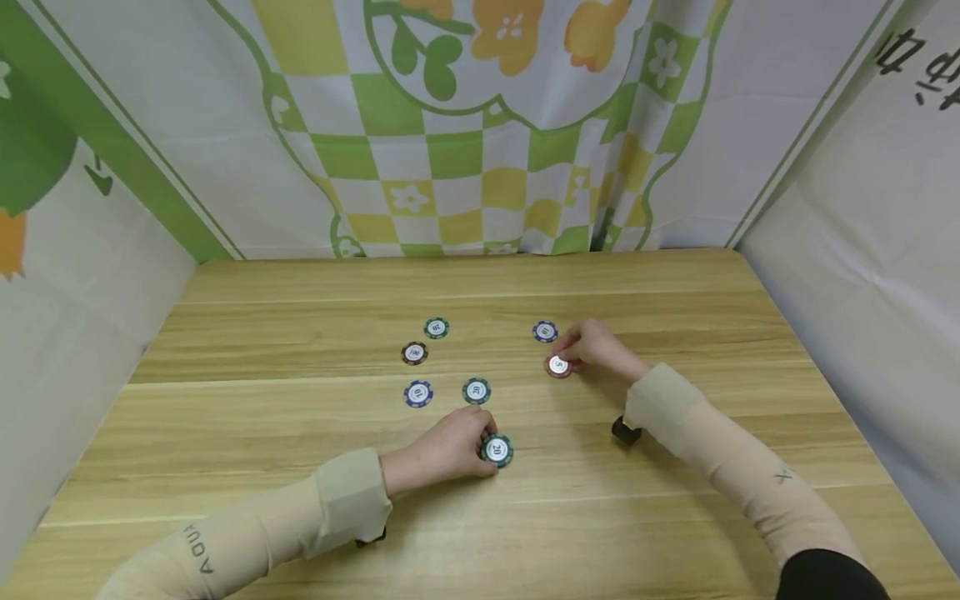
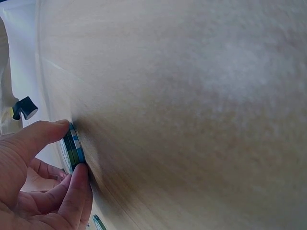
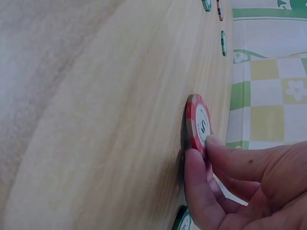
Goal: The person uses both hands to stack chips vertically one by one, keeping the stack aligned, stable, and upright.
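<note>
My left hand (image 1: 452, 442) grips a short stack of poker chips (image 1: 497, 450) by its edge, a green chip marked 20 on top. In the left wrist view, thumb and fingers hold the striped edges of this stack (image 2: 75, 146), close to the table. My right hand (image 1: 598, 346) pinches a red poker chip (image 1: 557, 365) marked 5 between thumb and fingers. The right wrist view shows this red chip (image 3: 198, 122) tilted, partly covered by the fingertips. Just beyond the right hand lies a blue chip (image 1: 545, 332) marked 10.
Left of centre lie a green chip (image 1: 437, 327) marked 20, a black chip (image 1: 414, 353) marked 100 and a blue chip (image 1: 418, 393) marked 10. Another green chip (image 1: 476, 391) lies beyond the left hand. A patterned curtain (image 1: 465, 167) hangs behind the wooden table (image 1: 300, 292).
</note>
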Motion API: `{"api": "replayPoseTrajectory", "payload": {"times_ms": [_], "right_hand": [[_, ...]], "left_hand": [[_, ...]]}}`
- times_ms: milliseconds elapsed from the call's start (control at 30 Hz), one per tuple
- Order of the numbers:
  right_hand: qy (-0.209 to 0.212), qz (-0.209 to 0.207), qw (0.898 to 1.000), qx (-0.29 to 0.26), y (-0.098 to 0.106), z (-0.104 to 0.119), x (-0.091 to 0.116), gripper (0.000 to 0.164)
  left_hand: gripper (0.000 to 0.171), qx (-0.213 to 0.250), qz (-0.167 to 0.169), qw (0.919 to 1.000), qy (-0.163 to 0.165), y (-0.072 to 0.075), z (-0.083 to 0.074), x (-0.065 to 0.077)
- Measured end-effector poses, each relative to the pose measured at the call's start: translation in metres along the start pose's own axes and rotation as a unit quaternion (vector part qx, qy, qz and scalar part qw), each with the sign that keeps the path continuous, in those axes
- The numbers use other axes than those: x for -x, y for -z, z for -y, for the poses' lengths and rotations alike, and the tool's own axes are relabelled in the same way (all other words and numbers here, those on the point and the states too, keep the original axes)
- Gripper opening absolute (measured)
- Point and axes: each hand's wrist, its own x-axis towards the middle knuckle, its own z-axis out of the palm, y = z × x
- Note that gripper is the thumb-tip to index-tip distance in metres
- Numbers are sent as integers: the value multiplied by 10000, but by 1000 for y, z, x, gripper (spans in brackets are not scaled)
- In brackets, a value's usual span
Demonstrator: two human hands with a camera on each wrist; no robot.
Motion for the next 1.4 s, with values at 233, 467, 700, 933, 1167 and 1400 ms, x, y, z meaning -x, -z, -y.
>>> {"api": "replayPoseTrajectory", "payload": {"times_ms": [233, 467, 700, 933, 1167, 1400], "right_hand": [[-196, 372, 9975, -569, 1, -3, 3, 15], [-282, 685, 9936, -850, 0, -3, 9, 19], [-143, 871, 9936, -699, -4, 1, 18, 18], [29, 1020, 9917, -786, -11, 6, 26, 18], [-114, 1193, 9890, -869, -18, 16, 36, 17], [-114, 1417, 9842, -1060, -25, 22, 42, 16]], "left_hand": [[36, 33, 6, 10000, 4, 0, 0, 0], [35, 59, 18, 10000, 11, 0, 0, 0], [36, 41, -12, 10000, 11, 0, 0, 0], [35, 6, 34, 10000, 32, 0, 0, -1], [35, 0, 64, 10000, 38, 0, 0, -1], [35, -45, 29, 10000, 9, 0, 0, -1]]}}
